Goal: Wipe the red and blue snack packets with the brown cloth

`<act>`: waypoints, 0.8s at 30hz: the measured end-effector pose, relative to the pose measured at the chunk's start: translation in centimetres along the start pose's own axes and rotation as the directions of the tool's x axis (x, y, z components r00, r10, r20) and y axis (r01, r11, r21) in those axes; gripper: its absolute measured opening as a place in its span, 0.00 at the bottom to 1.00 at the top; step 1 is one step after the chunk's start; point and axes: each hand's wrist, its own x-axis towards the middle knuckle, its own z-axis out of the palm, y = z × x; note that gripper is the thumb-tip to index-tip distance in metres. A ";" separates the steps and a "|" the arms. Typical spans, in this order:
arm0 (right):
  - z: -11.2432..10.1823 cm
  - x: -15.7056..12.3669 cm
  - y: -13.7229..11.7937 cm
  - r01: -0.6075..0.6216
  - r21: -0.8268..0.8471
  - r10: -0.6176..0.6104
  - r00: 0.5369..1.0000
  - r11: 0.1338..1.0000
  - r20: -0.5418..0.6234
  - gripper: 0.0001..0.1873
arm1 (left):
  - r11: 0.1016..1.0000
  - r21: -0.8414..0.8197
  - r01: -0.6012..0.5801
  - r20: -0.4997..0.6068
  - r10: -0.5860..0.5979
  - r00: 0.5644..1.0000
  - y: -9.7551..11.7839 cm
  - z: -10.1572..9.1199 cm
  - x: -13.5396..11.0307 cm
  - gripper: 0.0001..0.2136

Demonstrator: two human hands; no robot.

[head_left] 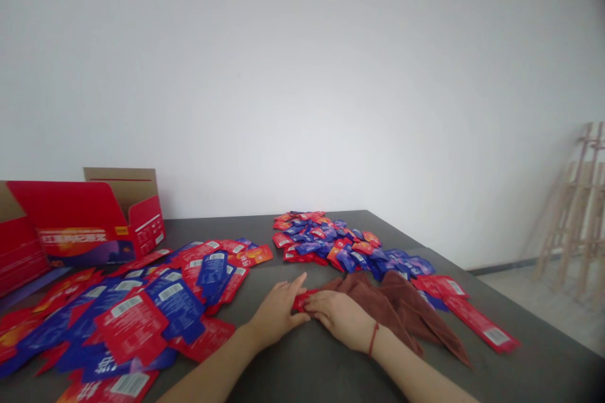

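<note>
Between my hands at the near middle of the dark table is a small red packet (300,302), partly covered by fingers. My left hand (278,313) grips its left side, thumb below and fingers above. Bent over its right side are the fingers of my right hand (341,320), which has a red cord at the wrist. A crumpled brown cloth (397,308) lies just right of my right hand. To the left spreads a heap of flat red and blue packets (177,305), several showing white barcode labels.
Smaller red and blue packets (326,239) form a pile at the back middle. A long red packet (486,327) lies near the right table edge. An open red carton (89,220) stands at the back left. Wooden frames (579,214) lean against the wall at right.
</note>
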 end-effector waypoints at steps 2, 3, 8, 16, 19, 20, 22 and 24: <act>-0.4 -0.8 0.4 -0.045 -0.010 0.045 0.999 0.999 -0.026 0.18 | 1.000 -0.006 0.007 0.005 -0.007 1.000 0.1 -0.1 0.0 0.38; -0.7 -1.1 0.7 -0.086 -0.029 0.085 0.996 0.996 -0.041 0.18 | 1.000 -0.009 0.010 0.009 -0.010 1.000 0.1 -0.1 0.0 0.37; -1.3 -0.5 2.0 -0.302 -0.197 0.293 0.953 0.933 -0.074 0.19 | 1.000 0.002 0.015 0.018 -0.015 1.000 0.2 -0.1 0.1 0.37; -0.4 1.5 1.2 -0.180 -0.186 0.180 0.984 0.966 -0.013 0.18 | 0.999 0.033 0.038 -0.016 -0.037 0.999 0.4 -0.1 0.0 0.37; -1.0 0.4 1.0 -0.141 -0.153 0.139 0.990 0.978 -0.021 0.20 | 0.999 0.042 0.031 -0.022 -0.030 0.999 0.4 -0.2 -0.1 0.37; -1.4 -0.2 1.0 -0.145 -0.147 0.141 0.989 0.978 -0.034 0.22 | 0.999 0.044 0.026 -0.021 -0.025 0.999 0.4 -0.3 -0.2 0.37; -2.1 -1.3 1.2 -0.187 -0.160 0.180 0.982 0.969 -0.058 0.27 | 0.999 0.042 0.006 -0.010 -0.005 1.000 0.4 -0.6 -0.3 0.36; -2.7 -2.1 1.4 -0.264 -0.195 0.253 0.964 0.945 -0.078 0.26 | 0.999 0.027 -0.029 0.010 0.028 1.000 0.4 -1.0 -0.5 0.36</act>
